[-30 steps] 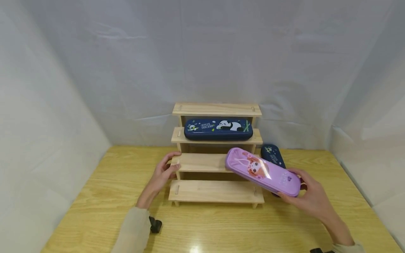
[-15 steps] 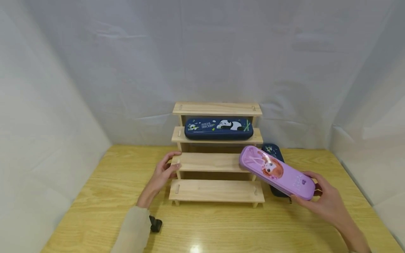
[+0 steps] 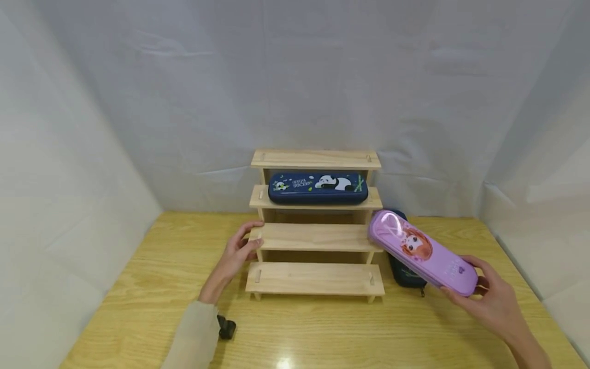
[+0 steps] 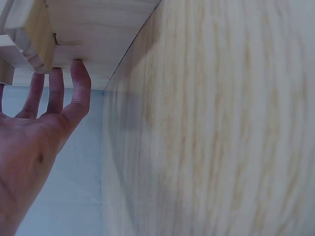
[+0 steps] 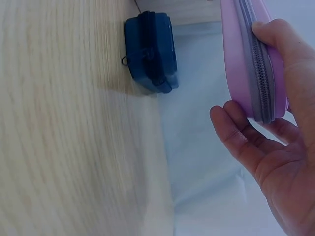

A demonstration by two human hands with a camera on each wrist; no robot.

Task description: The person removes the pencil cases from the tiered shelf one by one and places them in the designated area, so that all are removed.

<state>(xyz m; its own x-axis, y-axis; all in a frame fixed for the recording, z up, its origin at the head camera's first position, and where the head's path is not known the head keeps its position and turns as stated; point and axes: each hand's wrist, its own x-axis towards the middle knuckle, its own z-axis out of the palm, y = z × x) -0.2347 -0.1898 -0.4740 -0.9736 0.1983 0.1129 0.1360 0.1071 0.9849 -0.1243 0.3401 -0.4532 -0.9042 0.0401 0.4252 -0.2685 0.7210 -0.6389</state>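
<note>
My right hand (image 3: pixel 495 302) holds one end of a purple zippered pencil case (image 3: pixel 442 264) with a cartoon girl on its lid, thumb on one long side and fingers on the other. The case is raised and tilted, its far end up by the rack. In the right wrist view its grey zipper (image 5: pixel 261 64) faces the camera. My left hand (image 3: pixel 235 256) grips the left end of the stepped wooden rack (image 3: pixel 313 279) at its second step from the bottom. A navy panda pencil case (image 3: pixel 299 196) lies on the rack's second-highest step.
Another navy pencil case (image 3: pixel 407 274) lies on the table right of the rack, partly hidden beneath the purple one in the head view. Whitish sheeting (image 3: pixel 318 77) stands behind and at both sides of the wood-grain table (image 3: pixel 313 333).
My right hand has moved right with the purple pencil case, away from over the rack's steps to above the navy case on the table. My left hand has stayed on the rack.
</note>
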